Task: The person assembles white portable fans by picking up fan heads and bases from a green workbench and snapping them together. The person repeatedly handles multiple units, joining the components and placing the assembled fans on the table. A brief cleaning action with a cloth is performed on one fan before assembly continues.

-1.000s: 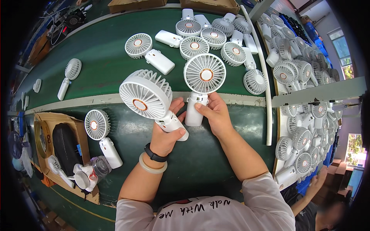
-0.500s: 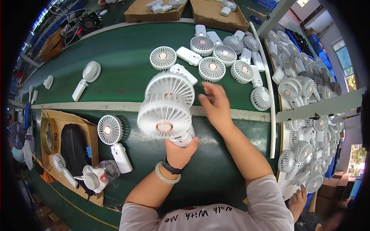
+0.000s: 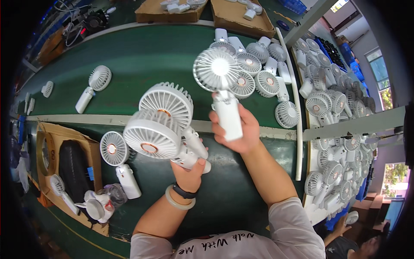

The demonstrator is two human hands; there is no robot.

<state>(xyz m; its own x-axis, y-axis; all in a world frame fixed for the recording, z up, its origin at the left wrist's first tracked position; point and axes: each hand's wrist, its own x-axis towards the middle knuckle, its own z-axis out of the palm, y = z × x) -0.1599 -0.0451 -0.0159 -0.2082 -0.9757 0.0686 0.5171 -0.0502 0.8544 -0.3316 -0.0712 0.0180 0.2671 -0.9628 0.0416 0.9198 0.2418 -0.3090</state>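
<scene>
My left hand (image 3: 188,173) is closed round the handles of two white handheld fans. The front fan (image 3: 151,134) overlaps the rear fan (image 3: 166,102), and both round heads tilt up to the left. In my right hand (image 3: 246,131) is another white handheld fan (image 3: 228,115), held by its handle with the head upward over the green belt (image 3: 142,52). Behind that head, several similar fans (image 3: 267,83) lie grouped on the belt, partly hidden by it. Left of my left hand, one fan (image 3: 129,181) rests on the near ledge.
An open cardboard box (image 3: 95,149) at the left holds a black pouch and tape roll. A white pipe (image 3: 299,146) borders the right side, with many piled fans (image 3: 333,172) beyond. Cardboard trays (image 3: 170,16) stand at the back. Another person's hand (image 3: 340,226) shows lower right.
My right hand, empty before, now grips a fan raised off the belt. The fan at the near left of the belt group is gone from its place. My left hand has shifted slightly left and down.
</scene>
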